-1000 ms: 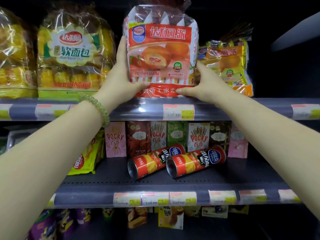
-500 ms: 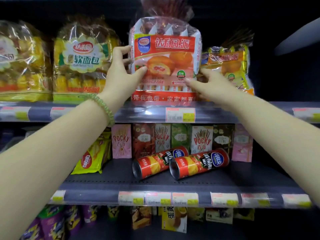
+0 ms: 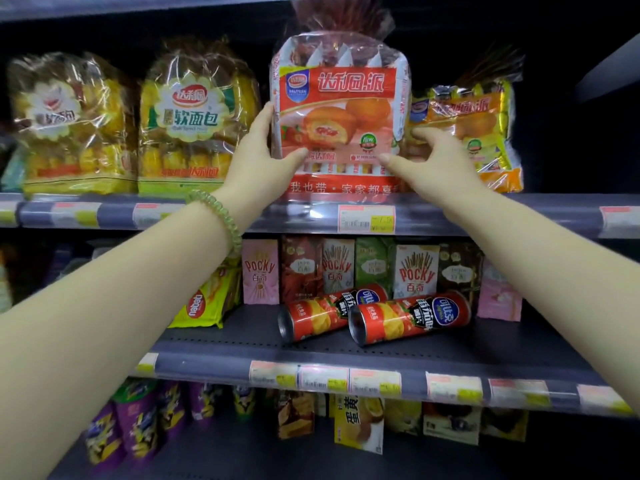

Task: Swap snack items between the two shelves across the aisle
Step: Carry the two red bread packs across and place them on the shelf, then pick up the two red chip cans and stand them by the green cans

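Observation:
A red bag of pies [image 3: 339, 98] stands upright on the upper shelf [image 3: 485, 216], its base at the shelf's front edge. My left hand [image 3: 263, 157] grips its left side, thumb on the front and fingers behind. My right hand [image 3: 436, 161] holds the lower right edge, thumb pressed on the front. A green bead bracelet [image 3: 221, 220] is on my left wrist.
An orange pie bag [image 3: 478, 126] leans just right of the red one. Yellow bread bags [image 3: 194, 123] fill the left. On the middle shelf [image 3: 242, 368] two red chip cans [image 3: 408, 317] lie on their sides before Pocky boxes [image 3: 259, 271].
My hands slid from under the bag's bottom corners up to its sides. The bag now rests upright on the shelf, and the view has come closer.

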`<state>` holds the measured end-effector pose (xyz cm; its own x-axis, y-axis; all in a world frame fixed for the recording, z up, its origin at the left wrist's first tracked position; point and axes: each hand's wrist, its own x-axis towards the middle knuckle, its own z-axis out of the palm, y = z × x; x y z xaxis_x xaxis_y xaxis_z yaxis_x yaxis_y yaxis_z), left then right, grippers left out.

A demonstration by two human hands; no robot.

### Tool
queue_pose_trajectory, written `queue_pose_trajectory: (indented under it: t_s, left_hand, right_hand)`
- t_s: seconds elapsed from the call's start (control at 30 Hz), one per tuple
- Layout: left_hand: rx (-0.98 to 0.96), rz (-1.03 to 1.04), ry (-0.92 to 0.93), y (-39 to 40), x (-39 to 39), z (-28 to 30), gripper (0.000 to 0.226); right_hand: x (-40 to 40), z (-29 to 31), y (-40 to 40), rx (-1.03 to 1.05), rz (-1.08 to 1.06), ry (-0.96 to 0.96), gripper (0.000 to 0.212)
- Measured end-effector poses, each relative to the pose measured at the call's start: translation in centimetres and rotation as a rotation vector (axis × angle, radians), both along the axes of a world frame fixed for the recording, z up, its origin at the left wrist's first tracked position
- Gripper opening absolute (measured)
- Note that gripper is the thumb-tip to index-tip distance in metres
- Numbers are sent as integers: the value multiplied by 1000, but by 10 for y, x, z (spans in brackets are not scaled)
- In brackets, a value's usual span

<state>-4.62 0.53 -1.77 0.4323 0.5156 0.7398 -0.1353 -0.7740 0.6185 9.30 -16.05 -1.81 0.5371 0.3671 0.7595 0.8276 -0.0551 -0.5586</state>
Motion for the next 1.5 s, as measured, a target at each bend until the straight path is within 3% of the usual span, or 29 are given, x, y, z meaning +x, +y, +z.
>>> queue_pose_trajectory:
  t_s: [0.1,0.27,0.43,0.67,0.9,1.07,1.33,1.5]
  left_hand:
    - [9,85,-34,-6,-9,-11,65]
    - [39,108,-33,-13,-23,-45,54]
    - [84,158,12,-7,-43,-96,49]
    - [7,137,173,18,-66,-175,47]
    - [-19,60,302,41,-41,-195,47]
    - [-6,11,312,43,-6,-191,46]
    - [4,-12,495,54,34,-203,60]
    - [-69,-11,463,59,40,-208,52]
  right_hand:
    - [-7,-12,-5,73,-37,-76,54]
    - [-23,-43,-10,107,81,-103,45]
    - [-38,-90,-9,-16,217,-45,31]
    - [-55,-164,12,-241,245,14,39]
    - [-24,-195,25,-210,23,135,39]
    - [-1,-207,28,-226,-200,103,42]
    - [9,-217,42,-275,-333,120,58]
    - [12,-212,40,-351,-325,73,49]
